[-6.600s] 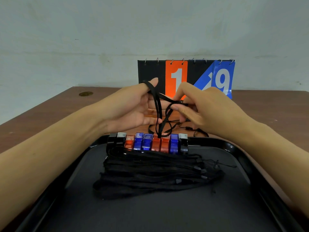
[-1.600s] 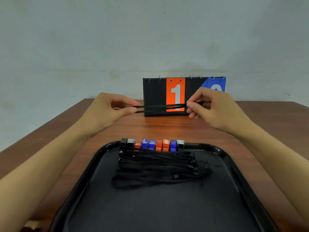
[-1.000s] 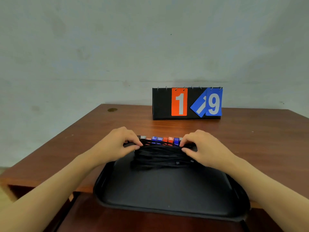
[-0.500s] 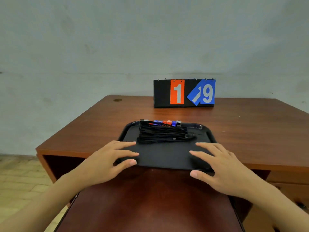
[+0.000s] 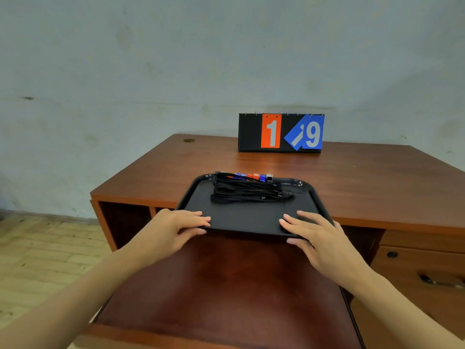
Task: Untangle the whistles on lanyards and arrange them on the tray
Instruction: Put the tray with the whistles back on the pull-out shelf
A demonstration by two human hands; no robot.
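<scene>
While resting on the brown wooden desk [image 5: 352,177], black tray [image 5: 251,217] with its near edge jutting out past the desk front, over a dark reddish seat surface [image 5: 226,285] just below. Left hand [image 5: 173,231] at the tray's near-left corner, fingers nearly straight and lying along the rim, thumb tucked under the edge; touching, not clenched. Right hand [image 5: 319,238] at the tray's near-right corner, fingers spread flat on the tray floor, thumb down at the front edge; likewise relaxed and unclenched. Both hands well apart, one at each near corner.

Along the tray's far rim, a row of whistles [image 5: 253,176]: blue, orange-red and silvery-black ones side by side, touching; black ones at the left end of the row partly hidden behind cord, count hard to tell. Just nearer than the whistles, black lanyards [image 5: 249,193] laid in a flat bundle of parallel strands running left to right across the far half of the tray; near half of the tray floor bare apart from the right fingers.

Beyond the tray, toward the wall, a black flip scoreboard [image 5: 280,133] standing upright on the desk, showing an orange 1 and a blue 9, with one blue card hanging tilted between them. Right of the tray and lower, desk drawers [image 5: 415,263] with dark handles. Left of the tray, pale brick-pattern floor [image 5: 45,248].
</scene>
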